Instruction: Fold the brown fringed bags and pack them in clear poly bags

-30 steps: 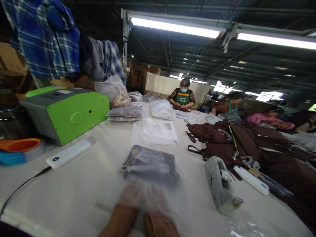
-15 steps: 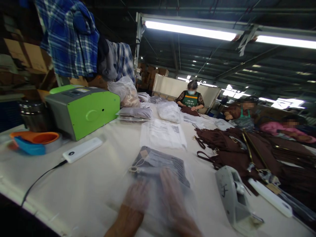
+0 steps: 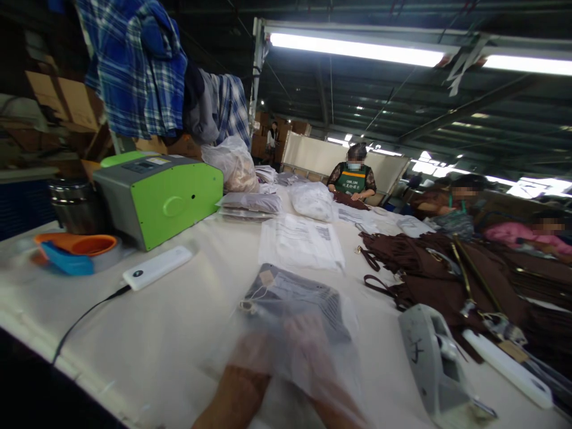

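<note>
A folded dark grey fabric item (image 3: 304, 292) with a brown paper tag (image 3: 267, 278) on a pale cord lies in front of me, inside a clear plastic bag (image 3: 351, 357). The film of the plastic bag veils both my hands. My left hand (image 3: 254, 351) is at the near left side of the grey item; its fingers are blurred and mostly hidden. My right hand (image 3: 309, 342) lies over the near middle of the grey item, with its fingers showing faintly, stretched forward and laid flat.
A green and grey machine (image 3: 179, 196), a white power bank (image 3: 157, 268) with a black cable and an orange tape ring (image 3: 95, 244) are on the left. A grey tape dispenser (image 3: 431, 357) and brown bags (image 3: 429, 286) lie right. A co-worker (image 3: 353, 176) works across the table.
The view has shifted slightly, so the table's things sit a little further right. My hands stay at the plastic bag, and the right fingers show shorter under the film.
</note>
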The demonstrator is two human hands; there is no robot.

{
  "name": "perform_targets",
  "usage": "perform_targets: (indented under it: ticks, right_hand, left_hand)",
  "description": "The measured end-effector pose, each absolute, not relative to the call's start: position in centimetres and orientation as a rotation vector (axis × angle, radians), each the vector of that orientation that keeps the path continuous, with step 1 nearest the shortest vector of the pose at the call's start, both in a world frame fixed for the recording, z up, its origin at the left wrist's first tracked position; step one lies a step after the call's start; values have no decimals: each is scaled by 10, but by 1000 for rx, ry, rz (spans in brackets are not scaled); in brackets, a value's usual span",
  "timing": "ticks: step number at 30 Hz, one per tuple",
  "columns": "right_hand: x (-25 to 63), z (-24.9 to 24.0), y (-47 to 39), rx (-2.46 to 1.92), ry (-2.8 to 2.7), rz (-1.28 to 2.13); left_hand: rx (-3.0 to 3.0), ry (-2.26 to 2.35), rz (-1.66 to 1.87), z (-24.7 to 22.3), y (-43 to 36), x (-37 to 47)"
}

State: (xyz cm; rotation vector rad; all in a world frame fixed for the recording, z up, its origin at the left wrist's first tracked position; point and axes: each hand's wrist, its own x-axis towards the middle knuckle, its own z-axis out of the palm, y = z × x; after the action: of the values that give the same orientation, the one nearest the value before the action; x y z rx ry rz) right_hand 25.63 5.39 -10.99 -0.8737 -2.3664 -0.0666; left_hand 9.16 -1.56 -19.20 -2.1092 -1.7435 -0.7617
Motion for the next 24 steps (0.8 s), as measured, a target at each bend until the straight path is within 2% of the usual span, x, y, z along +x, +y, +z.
perform_targets:
  ticks: [6,12,18,24]
  right_hand:
    - [268,-125,61,-760,-2397,-192]
    - [231,-141,66,-414,-2429,-284]
    - [206,-168,86,-415,-2481,-191]
    - [205,-183,111,-409,-2552,-65]
  left_hand:
    - [-2217,-1735,-605,-168,-50,79]
    - [-2163,-1662,-454,-163,-69,59]
    - [-2031,-1396,-475,-155,-68,58]
    - [-2011,-1434,-433,-163,-66,61]
